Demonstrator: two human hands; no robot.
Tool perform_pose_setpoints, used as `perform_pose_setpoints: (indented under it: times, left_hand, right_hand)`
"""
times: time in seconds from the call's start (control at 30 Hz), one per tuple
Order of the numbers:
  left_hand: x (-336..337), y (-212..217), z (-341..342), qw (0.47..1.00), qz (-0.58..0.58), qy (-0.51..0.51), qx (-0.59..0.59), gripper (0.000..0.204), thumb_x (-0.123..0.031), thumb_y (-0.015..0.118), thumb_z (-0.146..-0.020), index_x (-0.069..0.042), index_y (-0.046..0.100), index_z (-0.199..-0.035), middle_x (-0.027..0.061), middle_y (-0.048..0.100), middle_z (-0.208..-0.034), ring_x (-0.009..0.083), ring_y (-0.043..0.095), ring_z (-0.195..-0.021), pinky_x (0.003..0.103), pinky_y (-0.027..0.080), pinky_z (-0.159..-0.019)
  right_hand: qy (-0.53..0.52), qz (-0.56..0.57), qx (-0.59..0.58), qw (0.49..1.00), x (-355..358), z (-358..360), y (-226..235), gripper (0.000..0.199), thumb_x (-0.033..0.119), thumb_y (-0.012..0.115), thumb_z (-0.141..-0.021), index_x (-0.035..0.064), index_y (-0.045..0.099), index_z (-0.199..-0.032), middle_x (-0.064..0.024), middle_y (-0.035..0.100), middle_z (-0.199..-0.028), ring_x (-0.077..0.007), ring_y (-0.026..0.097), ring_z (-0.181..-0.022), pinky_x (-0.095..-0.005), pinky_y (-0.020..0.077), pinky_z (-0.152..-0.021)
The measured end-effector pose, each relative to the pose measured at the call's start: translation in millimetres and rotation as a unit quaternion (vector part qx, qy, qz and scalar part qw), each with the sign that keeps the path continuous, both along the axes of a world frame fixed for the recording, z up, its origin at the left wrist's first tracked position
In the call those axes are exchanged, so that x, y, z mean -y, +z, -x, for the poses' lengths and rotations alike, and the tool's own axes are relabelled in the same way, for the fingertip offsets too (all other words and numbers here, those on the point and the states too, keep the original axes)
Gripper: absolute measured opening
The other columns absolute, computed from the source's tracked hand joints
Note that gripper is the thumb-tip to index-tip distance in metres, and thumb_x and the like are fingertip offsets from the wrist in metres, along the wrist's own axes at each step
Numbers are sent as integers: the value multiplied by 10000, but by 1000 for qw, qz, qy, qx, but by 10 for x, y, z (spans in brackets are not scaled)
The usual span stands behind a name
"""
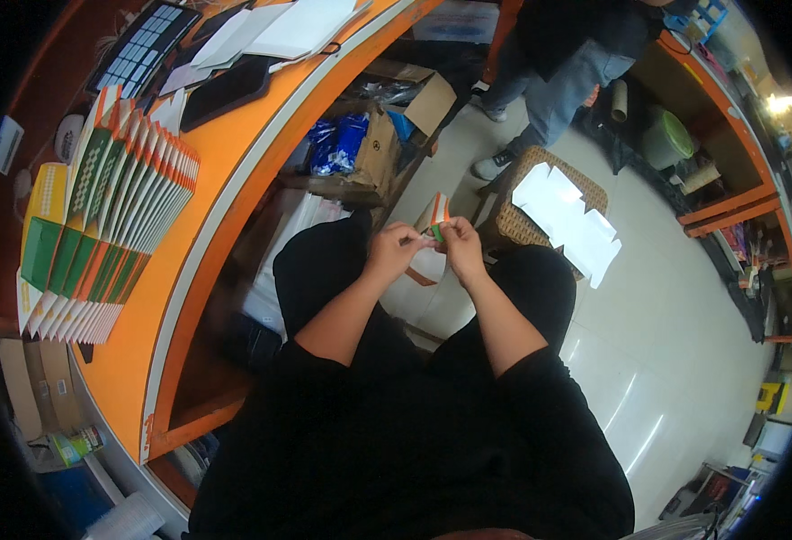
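Above my lap, both hands meet at a small folded carton (438, 209) of printed card in white, orange and green. My right hand (461, 247) pinches its lower green part between thumb and fingers. The fingers of my left hand (391, 249) are closed at the near edge of the same carton; its fingertips partly hide what they grip. Leaning on the orange desk to the left is a row of similar folded cartons (135, 198) in green, orange and white, packed side by side. Flat white carton blanks (565, 220) lie on a wicker stool (523, 225) ahead to the right.
A keyboard (144, 47), papers (292, 29) and a dark phone-like slab (227, 93) lie on the orange desk (180, 193). Under it stands a cardboard box (373, 148) with blue packages. Another person (549, 85) stands beyond the stool. Orange shelving (738, 211) lines the right.
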State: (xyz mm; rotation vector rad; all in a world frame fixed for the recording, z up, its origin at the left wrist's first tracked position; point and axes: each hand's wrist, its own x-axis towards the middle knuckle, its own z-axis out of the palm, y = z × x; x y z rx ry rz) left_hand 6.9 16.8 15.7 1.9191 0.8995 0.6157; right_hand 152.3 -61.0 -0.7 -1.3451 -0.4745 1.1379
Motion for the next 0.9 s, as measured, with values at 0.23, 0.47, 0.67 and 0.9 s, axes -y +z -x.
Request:
perform_pose_setpoints:
  times: [0.23,0.47,0.67,0.9]
  left_hand:
    - [-81,-160,-5,969,140,74,188,134,-88,738,-818,3,660,-759,42,595,-910,113,581,-831,257,469,-726]
    - [-84,-135,27,978,131,32,161,106,-88,732,-825,5,683,-809,52,589,-977,112,577,-880,256,473,-762]
    - [-35,-36,7,961,205,-7,185,139,-105,713,-849,28,677,-865,67,623,-978,120,597,-923,252,495,-776]
    - [-12,-112,15,939,296,75,159,317,-134,699,-867,10,601,-1132,82,668,-1007,118,634,-861,248,504,-735]
  right_hand:
    - [-9,-11,263,965,-7,210,-67,118,100,656,-886,-8,666,-842,-23,670,-752,-75,584,-697,-238,460,-657]
    - [-14,-45,263,964,32,218,57,80,75,664,-870,3,697,-875,-28,684,-770,-63,583,-706,-223,463,-661]
    - [-36,-46,109,992,-17,139,-61,166,123,679,-843,-6,664,-948,-57,692,-831,-105,636,-759,-245,491,-709]
    - [36,-23,105,994,29,279,-190,340,320,537,-972,1,651,-968,-25,642,-808,-93,591,-731,-261,491,-701]
